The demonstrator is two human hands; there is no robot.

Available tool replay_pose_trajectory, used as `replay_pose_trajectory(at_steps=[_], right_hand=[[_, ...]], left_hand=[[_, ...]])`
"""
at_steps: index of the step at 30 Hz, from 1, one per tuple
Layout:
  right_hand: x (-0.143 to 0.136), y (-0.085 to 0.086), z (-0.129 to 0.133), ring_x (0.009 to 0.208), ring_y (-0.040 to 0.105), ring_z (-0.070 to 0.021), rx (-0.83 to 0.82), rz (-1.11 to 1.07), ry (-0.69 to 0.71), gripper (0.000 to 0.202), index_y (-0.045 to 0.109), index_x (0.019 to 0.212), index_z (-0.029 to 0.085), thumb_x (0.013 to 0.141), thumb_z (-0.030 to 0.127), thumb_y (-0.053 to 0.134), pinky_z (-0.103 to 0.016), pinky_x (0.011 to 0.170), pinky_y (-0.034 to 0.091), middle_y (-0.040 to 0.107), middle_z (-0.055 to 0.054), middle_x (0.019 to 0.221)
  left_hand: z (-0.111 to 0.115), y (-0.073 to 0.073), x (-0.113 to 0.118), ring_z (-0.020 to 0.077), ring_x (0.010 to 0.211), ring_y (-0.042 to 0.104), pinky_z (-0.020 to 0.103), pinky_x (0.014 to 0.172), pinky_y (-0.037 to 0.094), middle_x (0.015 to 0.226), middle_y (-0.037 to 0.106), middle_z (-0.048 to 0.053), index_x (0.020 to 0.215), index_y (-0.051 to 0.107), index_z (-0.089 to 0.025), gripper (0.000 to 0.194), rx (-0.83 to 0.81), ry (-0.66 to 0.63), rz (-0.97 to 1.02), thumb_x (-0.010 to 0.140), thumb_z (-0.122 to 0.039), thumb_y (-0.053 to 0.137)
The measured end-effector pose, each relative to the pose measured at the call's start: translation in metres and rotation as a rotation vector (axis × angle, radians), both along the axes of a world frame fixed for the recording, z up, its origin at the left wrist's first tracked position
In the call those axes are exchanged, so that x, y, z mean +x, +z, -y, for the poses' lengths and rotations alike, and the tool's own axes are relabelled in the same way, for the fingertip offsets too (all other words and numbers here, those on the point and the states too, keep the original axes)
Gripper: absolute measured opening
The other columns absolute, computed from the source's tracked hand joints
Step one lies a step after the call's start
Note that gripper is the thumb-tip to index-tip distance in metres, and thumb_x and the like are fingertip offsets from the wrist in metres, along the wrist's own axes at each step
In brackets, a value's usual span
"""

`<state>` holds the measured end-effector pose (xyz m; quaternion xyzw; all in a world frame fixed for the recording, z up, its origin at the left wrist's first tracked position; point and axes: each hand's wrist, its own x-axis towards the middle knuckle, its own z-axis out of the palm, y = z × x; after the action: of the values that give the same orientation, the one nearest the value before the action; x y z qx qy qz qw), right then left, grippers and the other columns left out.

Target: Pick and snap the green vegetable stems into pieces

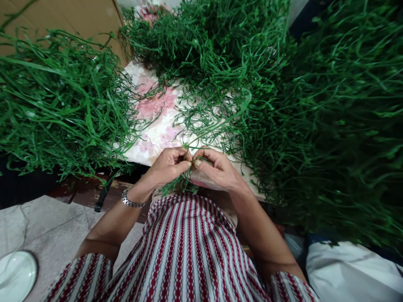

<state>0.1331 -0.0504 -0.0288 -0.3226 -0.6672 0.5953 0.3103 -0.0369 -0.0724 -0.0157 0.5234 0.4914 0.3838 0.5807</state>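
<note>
My left hand (170, 165), with a metal watch on the wrist, is closed in a pinch close to my body. My right hand (218, 167) pinches right beside it, the fingertips of both hands almost meeting. Between them is a thin green plant stem (226, 121), whose long pale part runs up and right and bends over at its end. Further green strands (181, 183) hang below my fingers. Whether the stems are real or plastic I cannot tell. My fingers hide the gripped part.
A flower-printed cloth (154, 147) covers the surface ahead. Tangled green stems form a heap (63, 109) at left, another heap (217, 42) at the back and a big dark heap (340, 138) at right. A cardboard box (63, 19) stands back left; a white bag (349, 268) lies lower right.
</note>
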Motion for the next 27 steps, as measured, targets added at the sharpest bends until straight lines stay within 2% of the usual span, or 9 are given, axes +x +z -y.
replay_pose_trajectory(at_steps=[6,10,14,16,21,24,27], right_hand=[[0.001,0.0,0.001,0.066,0.046,-0.0101,-0.078,-0.039,0.018,0.032,0.052,0.079,0.015,0.084,0.046,0.054,-0.023,0.063,0.037,0.052,0.0,0.072],[0.004,0.005,0.001,0.067,0.052,-0.0114,-0.109,-0.054,0.071,0.029,0.053,0.077,0.014,0.084,0.042,0.055,-0.024,0.065,0.041,0.057,-0.002,0.072],[0.005,0.007,0.0,0.054,0.05,-0.0099,-0.158,-0.056,0.108,0.023,0.049,0.08,0.017,0.085,0.039,0.053,-0.022,0.055,0.041,0.054,0.003,0.061],[0.006,0.008,-0.001,0.054,0.048,-0.0093,-0.084,-0.011,0.088,0.02,0.049,0.082,0.017,0.086,0.036,0.052,-0.021,0.055,0.04,0.051,0.004,0.06],[0.008,0.01,-0.002,0.069,0.048,-0.0102,0.163,0.17,0.071,0.016,0.054,0.085,0.015,0.085,0.03,0.051,-0.021,0.064,0.038,0.055,0.0,0.075],[0.01,0.009,0.0,0.068,0.048,-0.0102,0.261,0.307,0.076,0.012,0.054,0.09,0.015,0.085,0.025,0.049,-0.021,0.063,0.036,0.056,0.001,0.076],[0.01,0.011,0.003,0.071,0.049,-0.0111,0.364,0.391,0.056,0.011,0.054,0.091,0.016,0.083,0.016,0.047,-0.022,0.066,0.036,0.058,-0.001,0.08]], left_hand=[[0.001,0.004,0.002,0.0072,0.056,0.04,0.02,0.053,0.031,0.058,0.045,-0.004,0.06,0.052,-0.014,0.006,0.012,0.01,-0.071,0.066,-0.013,0.052],[0.001,0.006,0.0,0.0085,0.06,0.044,0.021,0.059,0.035,0.061,0.05,-0.003,0.062,0.054,-0.014,0.006,-0.004,-0.024,-0.008,0.066,-0.011,0.052],[-0.001,0.007,-0.002,0.0086,0.061,0.044,0.022,0.061,0.035,0.061,0.048,-0.004,0.062,0.054,-0.014,0.005,0.015,-0.03,-0.007,0.065,-0.01,0.052],[-0.002,0.007,-0.001,0.0084,0.06,0.044,0.022,0.06,0.035,0.061,0.047,-0.004,0.061,0.054,-0.014,0.004,-0.007,-0.029,0.018,0.064,-0.011,0.053],[-0.002,0.007,0.003,0.0069,0.052,0.044,0.021,0.051,0.034,0.061,0.047,-0.005,0.066,0.051,-0.014,0.005,-0.134,0.004,0.083,0.062,-0.013,0.053],[-0.002,0.006,0.003,0.0057,0.051,0.039,0.019,0.048,0.029,0.06,0.046,-0.005,0.069,0.051,-0.015,0.006,-0.108,0.01,-0.006,0.064,-0.012,0.051],[-0.001,0.004,0.002,0.0066,0.055,0.04,0.019,0.051,0.03,0.063,0.046,-0.005,0.07,0.051,-0.015,0.004,-0.054,-0.019,-0.074,0.066,-0.015,0.053]])
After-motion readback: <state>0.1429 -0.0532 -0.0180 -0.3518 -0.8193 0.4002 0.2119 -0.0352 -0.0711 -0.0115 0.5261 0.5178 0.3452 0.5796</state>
